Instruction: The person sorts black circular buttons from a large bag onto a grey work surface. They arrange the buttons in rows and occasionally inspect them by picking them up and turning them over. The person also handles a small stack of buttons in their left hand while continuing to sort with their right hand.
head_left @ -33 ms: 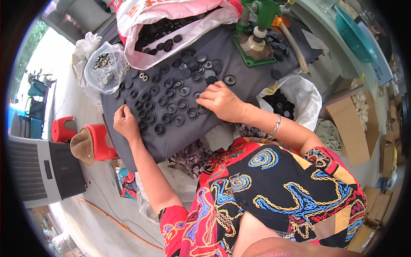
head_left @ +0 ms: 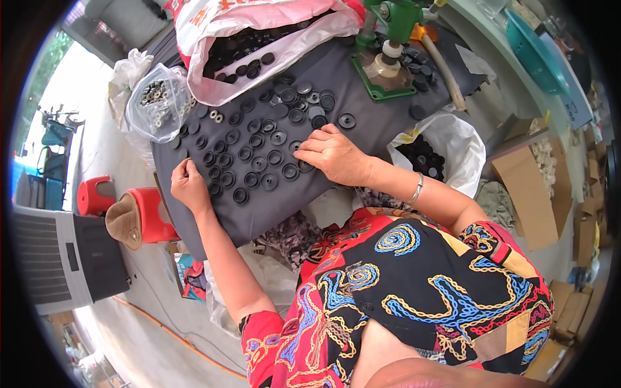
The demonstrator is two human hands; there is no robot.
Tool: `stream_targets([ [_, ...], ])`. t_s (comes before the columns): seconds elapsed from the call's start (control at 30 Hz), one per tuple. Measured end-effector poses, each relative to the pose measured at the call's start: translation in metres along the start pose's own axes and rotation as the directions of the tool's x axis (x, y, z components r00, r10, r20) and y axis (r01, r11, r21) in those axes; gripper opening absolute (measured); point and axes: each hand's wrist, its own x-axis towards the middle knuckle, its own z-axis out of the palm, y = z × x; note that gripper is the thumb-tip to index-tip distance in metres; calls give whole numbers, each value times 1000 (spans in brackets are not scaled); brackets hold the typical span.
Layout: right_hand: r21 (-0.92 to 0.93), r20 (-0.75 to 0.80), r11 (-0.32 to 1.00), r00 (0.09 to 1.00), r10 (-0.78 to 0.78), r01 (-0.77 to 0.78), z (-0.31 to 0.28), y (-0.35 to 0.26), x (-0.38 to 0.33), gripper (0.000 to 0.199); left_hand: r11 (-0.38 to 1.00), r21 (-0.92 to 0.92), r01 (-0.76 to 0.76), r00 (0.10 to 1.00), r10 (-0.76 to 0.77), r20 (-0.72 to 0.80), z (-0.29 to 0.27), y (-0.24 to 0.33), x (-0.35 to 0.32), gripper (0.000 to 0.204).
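Many round black plastic caps [head_left: 274,157] lie spread over the dark grey cloth [head_left: 213,223], most with their hollow side up. At the left edge of the spread, my left hand [head_left: 189,183] is closed in a pinch; what is between its fingertips, if anything, is too small to make out. My right hand [head_left: 335,155] reaches in from the right, its fingertips pinched together on a black cap [head_left: 295,146] that they partly cover. Two small metal rings [head_left: 216,116] sit further back among the caps.
A green hand press [head_left: 388,64] stands at the back right, beside a wooden-handled hammer [head_left: 446,74]. A white-and-red sack [head_left: 217,81] of caps lies open behind. Washers fill a clear bag [head_left: 158,119] on the left. A white bag [head_left: 462,145] of black pieces stands right.
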Motion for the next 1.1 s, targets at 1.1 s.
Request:
stream_targets([
  [1.1, -62, 122, 968, 961, 248, -242, -37, 1, -33, 33, 1000, -6, 17, 1000, -17, 4, 0, 1, -2, 11],
])
